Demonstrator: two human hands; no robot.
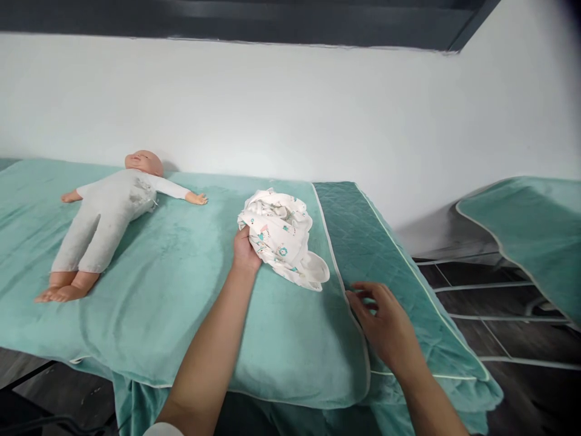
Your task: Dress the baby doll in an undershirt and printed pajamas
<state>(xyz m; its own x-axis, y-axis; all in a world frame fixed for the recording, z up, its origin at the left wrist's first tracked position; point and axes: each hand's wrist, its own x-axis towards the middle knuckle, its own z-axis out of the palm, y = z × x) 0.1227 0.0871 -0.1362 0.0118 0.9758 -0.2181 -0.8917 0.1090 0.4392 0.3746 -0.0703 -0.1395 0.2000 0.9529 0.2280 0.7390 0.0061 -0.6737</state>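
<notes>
A crumpled white baby garment [279,233] with small coloured prints lies on the teal blanket [181,290] near its right edge. My left hand [246,249] is closed on the garment's left side. My right hand [384,321] rests with fingers spread on the darker quilted teal cover [363,236], touching the blanket's piped edge and holding nothing. A baby doll [106,221] in a pale grey suit lies on its back at the left, arms out, head toward the wall.
A white wall [290,109] runs behind the padded table. At the right stands another teal-covered surface [531,230], with a gap and dark wood floor [512,339] between. The table's front edge drops off near me.
</notes>
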